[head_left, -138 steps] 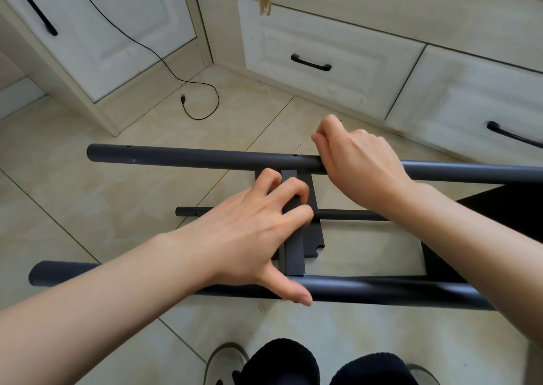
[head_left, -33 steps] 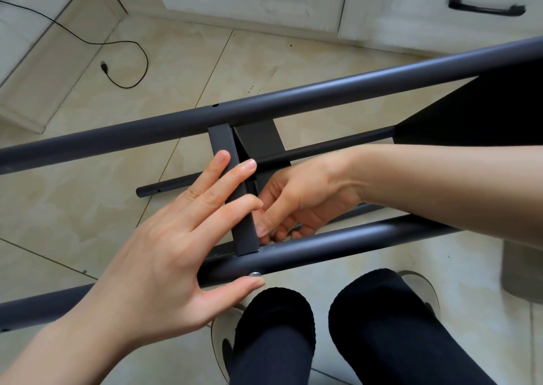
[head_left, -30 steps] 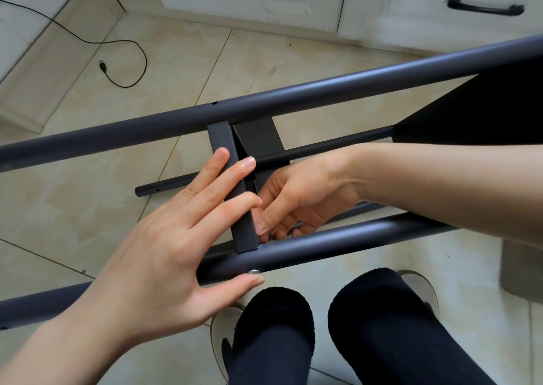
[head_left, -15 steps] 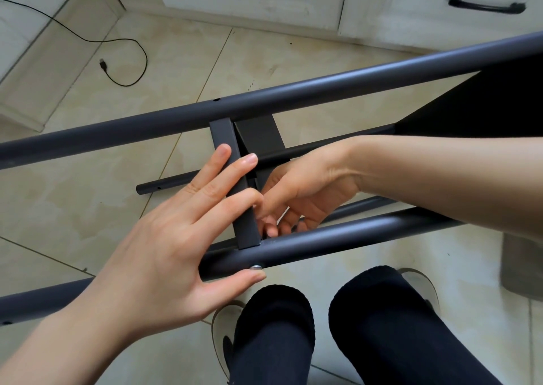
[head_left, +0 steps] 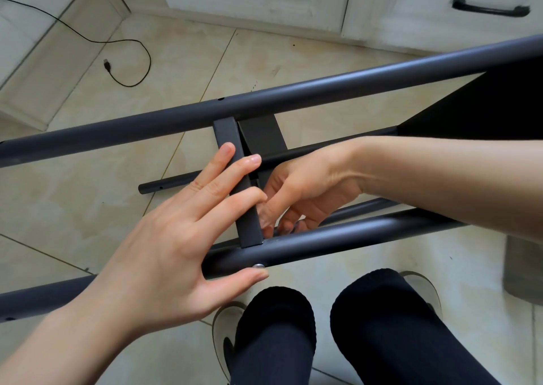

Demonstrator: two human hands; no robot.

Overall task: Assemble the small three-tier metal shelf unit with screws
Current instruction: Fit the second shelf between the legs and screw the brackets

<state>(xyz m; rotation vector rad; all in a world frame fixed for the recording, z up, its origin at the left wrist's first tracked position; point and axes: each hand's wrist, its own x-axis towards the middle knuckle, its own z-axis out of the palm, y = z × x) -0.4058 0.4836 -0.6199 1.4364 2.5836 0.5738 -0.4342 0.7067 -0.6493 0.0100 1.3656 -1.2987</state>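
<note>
**A:** While the left hand point(head_left: 176, 237) lies flat with straight fingers across the shelf edge point(head_left: 239, 187), thumb under the near pole point(head_left: 338, 237) by the screw head point(head_left: 258, 265), the shelf sits wedged between that pole and the far pole point(head_left: 293, 96).

**B:** And the right hand point(head_left: 302, 190)?

**A:** Curled, reaching in behind the shelf edge — whether it pinches a nut or anything else, I cannot tell.

**B:** So where's the danger?

**A:** If the flat palm slides, the holes could drift apart and that screw may bind or cross-thread — or a small fastener drops to the tile floor point(head_left: 88, 193).
</note>
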